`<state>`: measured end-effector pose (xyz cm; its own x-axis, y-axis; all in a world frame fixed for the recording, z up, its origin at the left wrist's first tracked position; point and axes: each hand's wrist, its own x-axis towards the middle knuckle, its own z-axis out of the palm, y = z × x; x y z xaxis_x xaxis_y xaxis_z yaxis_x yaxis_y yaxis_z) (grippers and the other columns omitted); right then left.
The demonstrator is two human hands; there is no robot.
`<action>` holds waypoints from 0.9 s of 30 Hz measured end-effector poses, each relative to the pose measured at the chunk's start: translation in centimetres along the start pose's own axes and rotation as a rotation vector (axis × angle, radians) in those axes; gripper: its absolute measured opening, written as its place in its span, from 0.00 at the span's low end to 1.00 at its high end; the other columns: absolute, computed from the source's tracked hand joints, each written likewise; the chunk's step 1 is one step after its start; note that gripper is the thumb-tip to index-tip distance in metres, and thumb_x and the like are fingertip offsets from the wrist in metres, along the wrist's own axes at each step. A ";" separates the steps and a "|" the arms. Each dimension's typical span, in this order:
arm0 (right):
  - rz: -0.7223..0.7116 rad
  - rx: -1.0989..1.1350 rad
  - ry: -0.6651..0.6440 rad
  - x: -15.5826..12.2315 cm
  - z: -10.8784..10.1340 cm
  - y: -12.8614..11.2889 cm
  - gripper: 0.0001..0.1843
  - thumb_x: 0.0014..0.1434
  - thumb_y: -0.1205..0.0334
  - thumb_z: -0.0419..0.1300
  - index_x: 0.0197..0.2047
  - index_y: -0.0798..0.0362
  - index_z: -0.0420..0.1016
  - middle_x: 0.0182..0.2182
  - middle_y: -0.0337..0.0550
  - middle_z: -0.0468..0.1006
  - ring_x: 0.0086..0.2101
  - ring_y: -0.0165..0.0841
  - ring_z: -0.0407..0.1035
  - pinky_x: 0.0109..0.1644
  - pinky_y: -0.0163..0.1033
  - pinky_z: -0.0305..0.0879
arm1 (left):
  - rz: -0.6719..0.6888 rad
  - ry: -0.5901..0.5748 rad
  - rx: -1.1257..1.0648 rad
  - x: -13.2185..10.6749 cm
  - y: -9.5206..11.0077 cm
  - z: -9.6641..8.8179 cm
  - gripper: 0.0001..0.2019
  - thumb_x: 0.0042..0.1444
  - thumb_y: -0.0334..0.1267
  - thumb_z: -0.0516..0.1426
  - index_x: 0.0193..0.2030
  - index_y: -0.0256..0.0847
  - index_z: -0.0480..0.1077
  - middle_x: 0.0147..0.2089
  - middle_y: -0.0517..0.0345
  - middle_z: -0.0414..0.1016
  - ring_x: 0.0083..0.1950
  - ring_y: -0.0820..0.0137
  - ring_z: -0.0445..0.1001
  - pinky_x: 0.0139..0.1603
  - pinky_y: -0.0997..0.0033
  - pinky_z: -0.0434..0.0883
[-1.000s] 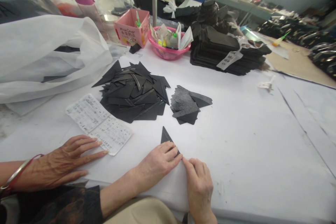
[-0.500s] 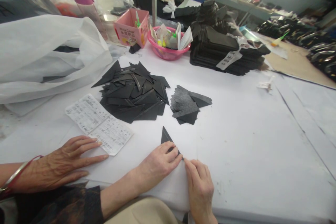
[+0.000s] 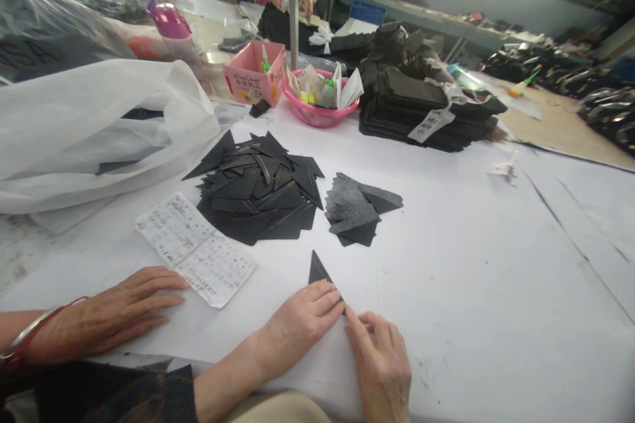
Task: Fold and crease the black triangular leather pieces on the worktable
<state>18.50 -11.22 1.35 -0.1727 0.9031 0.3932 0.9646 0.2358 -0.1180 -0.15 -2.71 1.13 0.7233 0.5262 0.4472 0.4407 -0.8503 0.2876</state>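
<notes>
A black triangular piece of sheet material [image 3: 319,269] lies on the white table, its point facing away from me. My left hand [image 3: 302,317] rests over its lower part, fingers bent and close together, holding it down. At the piece's lower right end, my right hand [image 3: 380,357] has its fingertips closed on the edge, the other fingers curled; my left hand partly hides this spot. Beyond my hands is a heap of similar black pieces [image 3: 258,192]. To its right lies a fanned stack of grey-black pieces [image 3: 352,208].
Another person's hand [image 3: 129,307], with bracelets, rests on the table at left beside a handwritten sheet [image 3: 218,271]. Farther back are a white bag [image 3: 163,92], a pink box [image 3: 253,82], a pink basket [image 3: 322,117], a metal post [image 3: 294,13] and tied black stacks [image 3: 407,99].
The view has tilted up slightly, so everything sits lower. Both my hands stay at the triangular piece, with slight finger shifts. The other person's hand has drawn back a little from the sheet.
</notes>
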 end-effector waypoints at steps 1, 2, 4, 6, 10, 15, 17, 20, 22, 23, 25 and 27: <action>-0.011 -0.028 -0.005 0.1 0.0 0.0 0.17 0.69 0.64 0.50 0.58 0.48 0.70 0.41 0.45 0.71 0.40 0.32 0.64 0.46 0.40 0.62 | -0.009 -0.004 -0.015 0.0 0.0 -0.1 0.11 0.67 0.29 0.49 0.51 0.32 0.70 0.52 0.51 0.74 0.58 0.69 0.71 0.61 0.67 0.74; -0.023 -0.052 -0.005 0.3 0.1 -0.1 0.18 0.69 0.64 0.49 0.58 0.47 0.70 0.41 0.45 0.71 0.39 0.33 0.64 0.45 0.40 0.61 | -0.024 -0.013 -0.030 0.0 -0.1 -0.2 0.12 0.67 0.29 0.49 0.52 0.32 0.69 0.52 0.50 0.74 0.58 0.70 0.71 0.60 0.67 0.74; -0.051 -0.083 0.008 0.4 0.1 -0.1 0.18 0.69 0.64 0.49 0.58 0.48 0.71 0.41 0.45 0.71 0.39 0.33 0.64 0.45 0.41 0.60 | -0.056 -0.022 -0.038 -0.1 -0.3 -0.3 0.13 0.67 0.29 0.48 0.54 0.32 0.68 0.54 0.49 0.74 0.59 0.69 0.71 0.59 0.66 0.75; -0.073 -0.106 0.019 0.3 0.0 0.2 0.18 0.69 0.65 0.49 0.58 0.48 0.71 0.42 0.45 0.71 0.40 0.34 0.64 0.47 0.43 0.60 | -0.069 -0.022 -0.014 -0.2 -0.6 -0.3 0.14 0.66 0.28 0.48 0.55 0.33 0.68 0.55 0.49 0.74 0.59 0.67 0.71 0.59 0.64 0.75; -0.133 -0.161 -0.034 -0.7 -0.3 1.3 0.20 0.69 0.66 0.47 0.60 0.46 0.70 0.46 0.46 0.72 0.44 0.36 0.65 0.53 0.46 0.59 | -0.124 0.016 0.062 -0.3 -1.6 -0.5 0.16 0.62 0.25 0.50 0.55 0.34 0.69 0.55 0.51 0.74 0.57 0.65 0.72 0.58 0.62 0.75; -0.143 -0.168 0.007 -0.8 -0.8 1.5 0.16 0.68 0.62 0.52 0.55 0.48 0.74 0.45 0.46 0.73 0.44 0.37 0.66 0.51 0.45 0.59 | -0.190 0.033 0.071 -0.1 -2.6 -1.1 0.19 0.57 0.31 0.55 0.55 0.32 0.69 0.56 0.49 0.73 0.57 0.61 0.71 0.59 0.58 0.74; -0.094 -0.143 0.075 0.0 -0.6 0.8 0.14 0.67 0.59 0.54 0.53 0.49 0.75 0.44 0.46 0.73 0.43 0.37 0.66 0.49 0.45 0.59 | -0.174 0.042 0.083 -0.1 -2.8 -1.0 0.19 0.55 0.30 0.55 0.54 0.32 0.70 0.55 0.48 0.74 0.56 0.60 0.72 0.58 0.58 0.75; -0.041 -0.114 0.075 1.6 0.4 -0.4 0.16 0.68 0.56 0.53 0.56 0.46 0.73 0.49 0.46 0.72 0.46 0.39 0.66 0.51 0.46 0.58 | -0.159 0.063 0.098 -0.2 -2.9 -0.6 0.18 0.54 0.30 0.55 0.53 0.32 0.71 0.54 0.47 0.74 0.55 0.60 0.73 0.56 0.58 0.75; -0.045 -0.125 0.032 2.3 1.2 -0.8 0.17 0.69 0.55 0.52 0.58 0.43 0.71 0.51 0.45 0.71 0.48 0.39 0.65 0.53 0.47 0.58 | -0.168 0.071 0.102 -0.3 -3.0 -0.3 0.19 0.53 0.30 0.56 0.52 0.32 0.71 0.54 0.48 0.74 0.55 0.60 0.73 0.56 0.58 0.75; -0.059 -0.138 0.018 2.5 1.5 -0.8 0.17 0.69 0.55 0.51 0.58 0.43 0.71 0.52 0.45 0.71 0.48 0.39 0.65 0.53 0.48 0.58 | -0.178 0.080 0.108 -0.3 -3.1 -0.2 0.19 0.52 0.31 0.56 0.52 0.33 0.70 0.54 0.48 0.74 0.55 0.60 0.73 0.56 0.58 0.75; -0.092 -0.169 0.019 2.4 1.8 -0.6 0.17 0.69 0.57 0.51 0.58 0.43 0.71 0.53 0.44 0.71 0.48 0.39 0.66 0.53 0.47 0.58 | -0.211 0.074 0.120 -0.4 -3.3 -0.2 0.21 0.52 0.34 0.57 0.54 0.32 0.70 0.56 0.46 0.73 0.56 0.58 0.72 0.56 0.57 0.74; -0.123 -0.182 0.050 1.9 1.6 -0.2 0.17 0.69 0.59 0.50 0.57 0.44 0.72 0.55 0.44 0.71 0.49 0.38 0.67 0.54 0.47 0.58 | -0.247 0.042 0.129 -0.5 -3.6 -0.4 0.24 0.52 0.38 0.59 0.56 0.32 0.68 0.58 0.45 0.72 0.58 0.57 0.71 0.58 0.57 0.73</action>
<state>17.67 -8.97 0.63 -0.2858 0.8515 0.4397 0.9576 0.2708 0.0981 -2.28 0.07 0.23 0.5641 0.7152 0.4127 0.6665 -0.6894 0.2836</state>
